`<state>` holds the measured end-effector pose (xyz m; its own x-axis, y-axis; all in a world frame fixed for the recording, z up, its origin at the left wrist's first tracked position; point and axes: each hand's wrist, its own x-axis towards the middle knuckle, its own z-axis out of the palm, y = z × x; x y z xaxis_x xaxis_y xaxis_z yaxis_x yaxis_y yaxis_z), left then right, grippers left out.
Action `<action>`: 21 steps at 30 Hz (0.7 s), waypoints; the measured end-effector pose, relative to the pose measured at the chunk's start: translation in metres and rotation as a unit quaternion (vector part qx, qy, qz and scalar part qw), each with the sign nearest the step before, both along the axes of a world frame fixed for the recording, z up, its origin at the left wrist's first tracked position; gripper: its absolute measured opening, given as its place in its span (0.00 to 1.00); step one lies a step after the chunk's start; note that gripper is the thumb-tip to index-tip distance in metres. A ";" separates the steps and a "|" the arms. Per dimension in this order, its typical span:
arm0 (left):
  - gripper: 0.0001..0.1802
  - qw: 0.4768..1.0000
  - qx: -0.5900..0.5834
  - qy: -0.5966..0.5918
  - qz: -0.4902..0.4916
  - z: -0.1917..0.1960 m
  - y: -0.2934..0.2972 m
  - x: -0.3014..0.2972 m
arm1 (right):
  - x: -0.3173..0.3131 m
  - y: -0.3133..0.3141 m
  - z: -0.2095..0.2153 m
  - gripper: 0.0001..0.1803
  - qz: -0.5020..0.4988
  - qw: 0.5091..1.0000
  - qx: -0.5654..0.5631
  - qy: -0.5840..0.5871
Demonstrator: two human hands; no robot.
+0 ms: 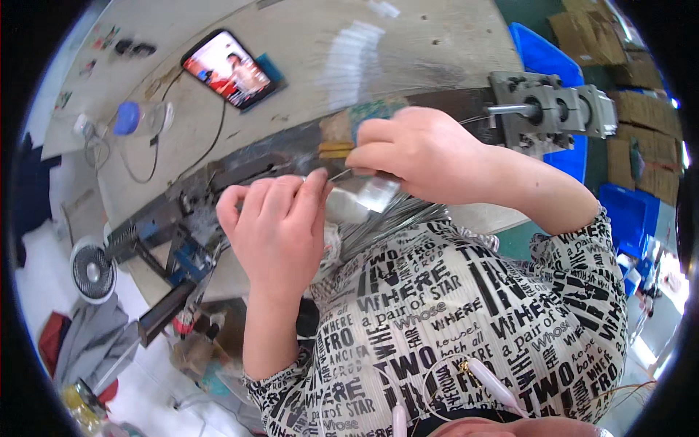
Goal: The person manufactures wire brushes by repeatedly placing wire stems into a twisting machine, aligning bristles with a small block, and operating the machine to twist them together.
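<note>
My left hand (280,218) is closed, its fingertips pinched at one end of a thin metal wire (339,175). My right hand (419,156) is closed around the other end, just to the right, with its fingers curled. A shiny, clear-looking piece (378,192) sits just under the right hand; what it is I cannot make out. Below both hands, close to my body, lies a bundle of thin metal wires (397,222). Beyond the fingers are small yellow pieces (335,149) on the dark metal strip of the bench.
A lit phone (229,69) with a cable lies farther back on the bench (291,36). At right stands a metal machine unit with a shaft (553,109), before a blue crate (546,54). A clear bottle (142,118) and a small fan (93,269) are at left. Cardboard boxes (590,36) stand behind.
</note>
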<state>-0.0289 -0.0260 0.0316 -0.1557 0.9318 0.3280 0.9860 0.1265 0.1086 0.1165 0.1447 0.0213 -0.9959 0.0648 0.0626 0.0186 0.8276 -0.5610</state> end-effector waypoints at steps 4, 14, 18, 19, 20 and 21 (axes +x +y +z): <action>0.11 0.991 0.049 -0.024 0.122 -0.013 -0.040 -0.015 | -0.038 -0.007 -0.018 0.11 -0.003 0.994 0.085 0.066; 0.19 0.332 0.050 -0.939 0.076 -0.035 -0.011 0.033 | -0.052 -0.003 -0.020 0.07 0.004 1.000 -0.020 0.009; 0.25 0.662 -0.054 -0.739 0.117 -0.089 -0.029 0.014 | -0.057 -0.006 -0.015 0.08 0.026 0.999 -0.017 0.012; 0.26 0.739 -0.096 -0.656 0.121 -0.098 -0.029 0.008 | -0.056 -0.003 -0.019 0.08 0.022 0.999 -0.009 0.022; 0.27 0.807 -0.132 -0.560 0.135 -0.101 -0.035 0.002 | -0.057 -0.004 -0.017 0.08 0.035 0.999 -0.016 0.032; 0.27 0.793 -0.086 -0.583 0.156 -0.093 -0.037 0.007 | -0.054 -0.006 -0.018 0.09 0.024 0.998 0.006 0.050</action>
<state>-0.0220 -0.0627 -0.0610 -0.4919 0.8032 -0.3359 0.1456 0.4563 0.8778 0.0626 0.1392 0.0033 -0.9866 0.0155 0.1624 -0.0772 0.8327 -0.5483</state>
